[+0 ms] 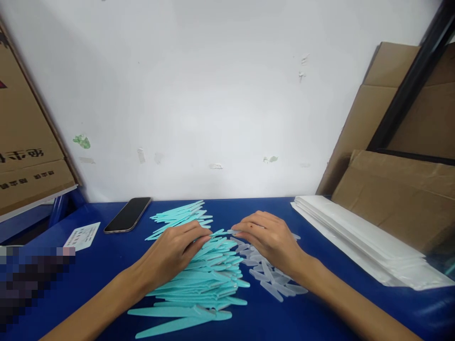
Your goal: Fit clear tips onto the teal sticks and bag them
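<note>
Above the middle of the blue table, my left hand (185,244) pinches a turquoise eyebrow razor (219,232) whose end points right. My right hand (267,237), fingers pinched, holds a small translucent blade cap (232,231) at that end. Whether the cap is on the razor or just touching it, I cannot tell. Below my left hand lies a large pile of turquoise razors (202,277), handles mostly to the left. Beyond it is a smaller razor pile (181,218). Loose translucent caps (272,279) are heaped below my right hand, which partly hides them.
A smartphone (128,215) and a printed card (83,236) lie on the blue table (117,265) at the left. Flat white packets (362,241) are stacked at the right. Cardboard (394,189) stands on both sides, with a white wall (227,94) behind.
</note>
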The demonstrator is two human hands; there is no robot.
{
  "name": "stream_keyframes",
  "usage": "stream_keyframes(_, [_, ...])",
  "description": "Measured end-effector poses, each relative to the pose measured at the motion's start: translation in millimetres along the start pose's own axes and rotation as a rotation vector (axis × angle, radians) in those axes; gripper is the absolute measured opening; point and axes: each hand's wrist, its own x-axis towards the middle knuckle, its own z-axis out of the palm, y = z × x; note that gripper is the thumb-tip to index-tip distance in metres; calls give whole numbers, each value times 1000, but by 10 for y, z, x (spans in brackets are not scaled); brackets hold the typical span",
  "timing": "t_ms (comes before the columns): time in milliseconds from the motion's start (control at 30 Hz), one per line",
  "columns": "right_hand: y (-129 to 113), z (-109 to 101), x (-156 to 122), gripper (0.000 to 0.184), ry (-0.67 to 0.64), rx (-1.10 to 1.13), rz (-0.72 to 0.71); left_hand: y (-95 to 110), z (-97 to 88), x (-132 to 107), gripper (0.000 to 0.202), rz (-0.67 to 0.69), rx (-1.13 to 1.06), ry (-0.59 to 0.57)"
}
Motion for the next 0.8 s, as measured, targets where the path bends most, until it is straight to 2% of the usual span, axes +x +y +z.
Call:
stream_keyframes(233, [-24,-28,22,15,56,10,15,16,-7,24,23,16,-9,36])
stream_keyframes(433, [-25,-34,26,12,44,34,-25,54,-19,14,21,49,-7,61])
stream_keyframes(667, [-24,-186,85,13,120,-33,-50,-10,5,-4,21,53,-26,89])
stream_keyframes(800, [-26,-145,66,14,71,-24,-69,21,0,2,19,73,-10,98])
